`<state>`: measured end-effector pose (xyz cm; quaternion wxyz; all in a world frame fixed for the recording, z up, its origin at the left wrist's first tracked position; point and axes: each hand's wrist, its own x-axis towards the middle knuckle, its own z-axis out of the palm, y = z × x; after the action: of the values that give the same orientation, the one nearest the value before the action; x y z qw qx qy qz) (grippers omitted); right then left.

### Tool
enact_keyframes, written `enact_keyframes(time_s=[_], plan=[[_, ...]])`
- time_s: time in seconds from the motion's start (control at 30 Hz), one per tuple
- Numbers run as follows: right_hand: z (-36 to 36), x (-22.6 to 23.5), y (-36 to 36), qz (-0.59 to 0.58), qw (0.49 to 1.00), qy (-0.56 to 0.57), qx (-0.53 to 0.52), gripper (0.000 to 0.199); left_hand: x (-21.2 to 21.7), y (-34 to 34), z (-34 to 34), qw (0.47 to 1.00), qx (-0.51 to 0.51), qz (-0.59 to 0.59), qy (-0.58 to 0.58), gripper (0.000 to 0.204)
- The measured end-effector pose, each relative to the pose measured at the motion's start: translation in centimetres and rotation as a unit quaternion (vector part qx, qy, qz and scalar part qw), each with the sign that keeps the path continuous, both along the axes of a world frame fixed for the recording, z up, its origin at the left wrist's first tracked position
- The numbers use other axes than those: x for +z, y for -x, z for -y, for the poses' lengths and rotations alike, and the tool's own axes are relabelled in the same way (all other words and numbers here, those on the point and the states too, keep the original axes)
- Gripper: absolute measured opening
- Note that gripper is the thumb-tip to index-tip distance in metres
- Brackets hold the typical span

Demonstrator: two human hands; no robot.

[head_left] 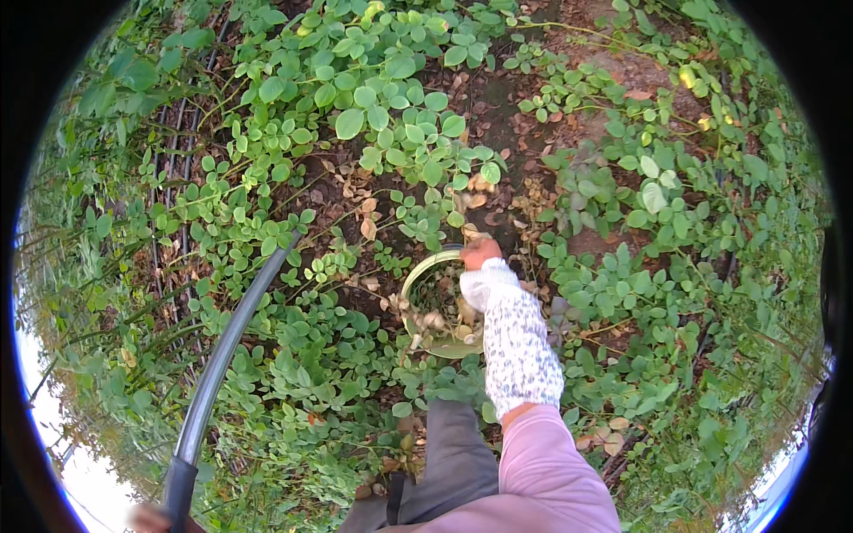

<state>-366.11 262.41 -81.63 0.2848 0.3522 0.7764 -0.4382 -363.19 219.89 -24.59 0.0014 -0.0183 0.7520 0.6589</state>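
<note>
My right hand (481, 252), with a white and grey knitted cuff over the wrist, is closed on the far rim of a round, pale yellow-green bucket (458, 350). Dry brown leaves and some green ones show inside the bucket; my forearm hides part of its right side. At the lower left edge is my left hand (149, 520), blurred and partly cut off, at the dark grip of a long metal pole (227, 348). This pole slants forward, looking curved, and its far tip meets the leaves.
Leafy green bushes (302, 355) crowd both sides. Thin dark hoses (182, 147) run along the left. A strip of brown soil (498, 111) strewn with dry leaves (360, 200) leads away ahead. My grey trouser leg (458, 449) stands close behind the bucket.
</note>
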Motion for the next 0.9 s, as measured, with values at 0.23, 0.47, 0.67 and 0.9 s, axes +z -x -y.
enact_keyframes(time_s=[0.23, 0.47, 0.67, 0.9], plan=[[3.9, 9.7, -9.6, -0.282, 0.900, -0.033, -0.330, 0.020, -1.9, -0.4, -0.3, 0.930, 0.119, -0.144, 0.315, 0.023], [9.3, 3.8, -11.3, 0.047, 0.941, -0.175, -0.287, 0.036, -1.6, -1.6, 2.1, 0.952, -0.035, -0.126, 0.277, 0.024], [10.2, -4.2, -9.1, 0.054, 0.806, -0.005, -0.589, 0.036, -2.5, -3.0, 1.1, 0.659, 0.175, -0.153, 0.715, 0.033], [5.9, -5.2, -9.7, 0.222, 0.846, 0.025, -0.485, 0.041, -0.8, -3.9, 0.5, 0.378, 0.104, -0.058, 0.918, 0.037]])
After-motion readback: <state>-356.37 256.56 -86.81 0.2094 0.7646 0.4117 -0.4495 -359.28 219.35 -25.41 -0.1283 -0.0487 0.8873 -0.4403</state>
